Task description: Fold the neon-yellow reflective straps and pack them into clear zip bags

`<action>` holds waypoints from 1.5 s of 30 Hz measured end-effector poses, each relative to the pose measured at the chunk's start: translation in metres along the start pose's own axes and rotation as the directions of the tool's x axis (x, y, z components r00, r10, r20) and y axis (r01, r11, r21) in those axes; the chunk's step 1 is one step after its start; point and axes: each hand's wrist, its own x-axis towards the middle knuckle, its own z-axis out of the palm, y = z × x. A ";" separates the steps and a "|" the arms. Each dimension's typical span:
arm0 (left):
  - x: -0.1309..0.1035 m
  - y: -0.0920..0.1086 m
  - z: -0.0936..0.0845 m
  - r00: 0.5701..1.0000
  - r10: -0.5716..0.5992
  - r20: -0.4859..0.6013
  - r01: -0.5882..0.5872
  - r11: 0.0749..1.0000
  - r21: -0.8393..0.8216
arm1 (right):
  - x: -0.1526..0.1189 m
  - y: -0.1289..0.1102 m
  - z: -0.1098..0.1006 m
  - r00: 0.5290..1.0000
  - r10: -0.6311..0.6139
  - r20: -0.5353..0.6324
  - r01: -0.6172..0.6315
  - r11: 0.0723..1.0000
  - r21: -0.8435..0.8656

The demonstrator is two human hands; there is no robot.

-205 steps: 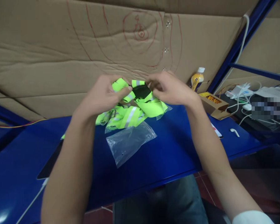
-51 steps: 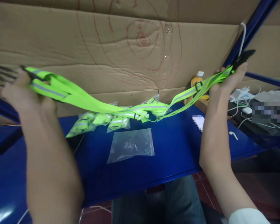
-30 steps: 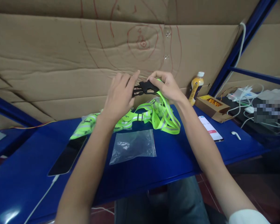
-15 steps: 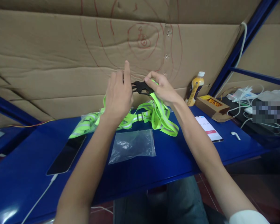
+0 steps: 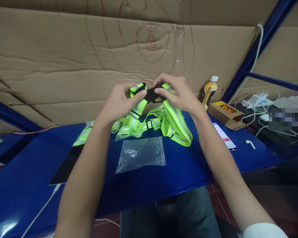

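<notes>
A black side-release buckle [image 5: 152, 96] is held up above the shelf, its two halves together between my hands. My left hand [image 5: 120, 100] is closed, thumb and fingers pinching the buckle's left end and the neon-yellow strap there. On the other side, my right hand [image 5: 180, 92] grips the right end between thumb and fingers. Neon-yellow reflective straps [image 5: 180, 124] with grey stripes hang from both ends and heap on the blue shelf below. Small black strap sliders show among them. In front of the heap lies a clear zip bag [image 5: 141, 153], flat.
A dark phone [image 5: 64, 168] on a white cable lies left, partly behind my left forearm. To the right are a lit phone [image 5: 224, 136], an earbud [image 5: 250, 143], an open cardboard box [image 5: 225, 115] and a yellow bottle [image 5: 210, 89]. Cardboard [image 5: 64, 46] backs the blue shelf [image 5: 183, 172].
My left hand has turned and lowered its raised finger, now pinching the strap end at the buckle. The buckle halves, whose prongs showed before, are now together. My right hand keeps its grip.
</notes>
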 end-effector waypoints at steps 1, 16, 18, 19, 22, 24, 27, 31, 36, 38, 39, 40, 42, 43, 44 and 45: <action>0.000 0.001 -0.002 1.000 -0.009 -0.001 0.009 1.000 0.008 | -0.001 -0.001 0.000 1.000 -0.004 0.023 0.005 1.000 -0.026; -0.003 0.008 0.012 0.964 -0.133 0.230 0.222 0.879 -0.422 | -0.003 0.002 -0.011 0.993 -0.045 0.109 0.061 0.987 -0.151; -0.003 0.010 0.009 0.967 -0.162 0.198 0.232 0.882 -0.410 | -0.003 0.003 -0.014 0.986 -0.063 0.154 0.080 0.991 -0.109; -0.003 0.010 0.006 0.971 -0.160 0.177 0.220 0.890 -0.399 | -0.004 0.004 -0.016 0.979 -0.080 0.186 0.095 0.993 -0.073; -0.004 0.008 -0.003 0.984 -0.124 0.129 0.162 0.923 -0.349 | -0.007 0.007 -0.023 0.957 -0.123 0.263 0.118 0.992 0.037; -0.003 0.005 -0.007 0.990 -0.099 0.103 0.126 0.943 -0.308 | -0.008 0.009 -0.026 0.953 -0.095 0.288 0.084 0.995 0.050; -0.003 0.004 -0.010 0.996 -0.053 0.072 0.068 0.973 -0.222 | -0.008 0.007 -0.027 0.945 -0.037 0.326 0.032 0.999 0.019; -0.006 0.007 -0.014 0.959 -0.099 0.266 0.153 0.970 -0.190 | -0.007 0.003 -0.025 0.960 -0.033 0.277 0.049 0.998 -0.049; -0.007 0.005 -0.014 0.842 -0.299 0.449 0.504 0.734 -0.456 | -0.006 -0.003 -0.020 0.986 -0.072 0.149 0.092 0.987 -0.133; -0.006 0.004 -0.014 0.861 -0.344 0.375 0.498 0.721 -0.482 | -0.006 -0.005 -0.017 0.988 -0.103 0.116 0.116 0.987 -0.116; -0.005 0.004 -0.014 0.882 -0.342 0.325 0.466 0.737 -0.489 | -0.005 -0.006 -0.016 0.987 -0.123 0.105 0.133 0.986 -0.101; -0.004 0.004 -0.015 0.905 -0.326 0.272 0.422 0.761 -0.492 | -0.004 -0.006 -0.015 0.984 -0.146 0.103 0.155 0.984 -0.085; -0.002 0.003 -0.016 0.955 -0.257 0.150 0.298 0.833 -0.466 | -0.003 -0.004 -0.014 0.974 -0.189 0.121 0.196 0.979 -0.048; -0.002 0.003 -0.016 0.973 -0.210 0.092 0.229 0.874 -0.428 | -0.002 -0.003 -0.014 0.970 -0.202 0.134 0.208 0.978 -0.029; -0.001 0.004 -0.016 0.986 -0.157 0.047 0.163 0.910 -0.381 | -0.001 -0.001 -0.014 0.969 -0.203 0.141 0.207 0.978 -0.014; -0.001 0.004 -0.014 0.994 -0.106 0.018 0.106 0.937 -0.334 | -0.001 0.001 -0.014 0.972 -0.192 0.138 0.195 0.981 -0.004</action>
